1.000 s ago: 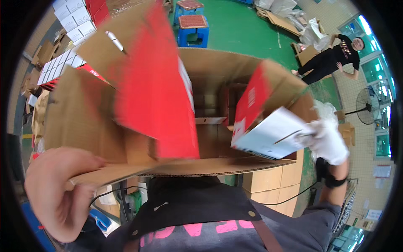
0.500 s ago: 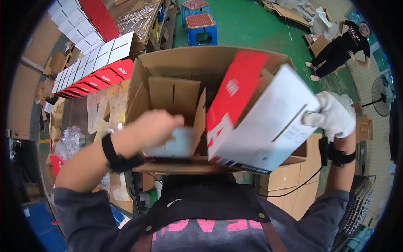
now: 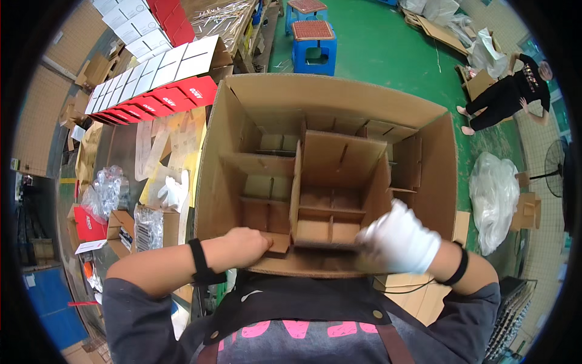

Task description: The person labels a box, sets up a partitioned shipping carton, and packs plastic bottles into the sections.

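— So, where do the hands sit?

— Both are at the near rim of the big cardboard carton (image 3: 330,97), which stands open right in front of the person. The bare left hand (image 3: 242,247) is curled on a small flap of the cardboard divider grid (image 3: 330,182) at the near wall. The white-gloved right hand (image 3: 397,242) is blurred; it rests on the near edge of the same grid, and whether its fingers pinch anything cannot be told.

— How would that grid handle?

— Light, probably, and stiff only along the slotted strips. It looks likely to fold or skew if pushed at one corner, so holding it low on two strips seems safer than pulling a loose flap.

— What lies around it?

— To the left, rows of red and white flat boxes (image 3: 151,85), clear plastic bags (image 3: 109,191) and a spare white glove (image 3: 173,193). Beyond the carton stands a blue stool (image 3: 314,42) on the green floor (image 3: 388,54); another person (image 3: 506,91) is well apart at the far right. The carton's tall walls hem the hands in.
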### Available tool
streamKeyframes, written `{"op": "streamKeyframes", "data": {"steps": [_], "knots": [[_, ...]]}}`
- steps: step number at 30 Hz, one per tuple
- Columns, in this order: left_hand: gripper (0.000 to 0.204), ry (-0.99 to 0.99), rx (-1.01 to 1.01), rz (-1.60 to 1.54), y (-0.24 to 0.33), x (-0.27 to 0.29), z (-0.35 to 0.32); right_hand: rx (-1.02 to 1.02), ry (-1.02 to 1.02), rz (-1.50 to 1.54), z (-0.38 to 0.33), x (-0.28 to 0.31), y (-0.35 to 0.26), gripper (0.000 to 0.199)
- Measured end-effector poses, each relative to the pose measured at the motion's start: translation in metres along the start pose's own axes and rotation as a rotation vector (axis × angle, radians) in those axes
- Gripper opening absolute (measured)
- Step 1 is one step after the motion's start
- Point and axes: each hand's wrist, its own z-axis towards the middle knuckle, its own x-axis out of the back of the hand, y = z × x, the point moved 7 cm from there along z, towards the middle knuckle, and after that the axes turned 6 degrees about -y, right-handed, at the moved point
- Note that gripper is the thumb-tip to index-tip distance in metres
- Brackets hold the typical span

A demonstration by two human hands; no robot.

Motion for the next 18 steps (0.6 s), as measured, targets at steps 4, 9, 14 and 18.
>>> {"op": "streamKeyframes", "data": {"steps": [4, 9, 14, 18], "knots": [[0.066, -0.376, 0.166, -0.204, -0.027, 0.012, -0.003, -0.077, -0.324, -0.050, 0.036, -0.070, 0.003, 0.019], [0.051, 0.255, 0.033, -0.220, 0.004, 0.106, -0.010, -0.130, -0.490, 0.321, 0.052, -0.147, 0.056, 0.041], [0.065, 0.377, -0.129, 0.247, 0.020, 0.096, 0.041, -0.484, -0.125, 0.078, 0.041, -0.024, 0.127, 0.039], [0.074, 0.649, 0.090, 0.348, 0.011, 0.115, 0.114, -0.787, -0.209, -0.006, 0.040, -0.150, 0.253, 0.026]]}}
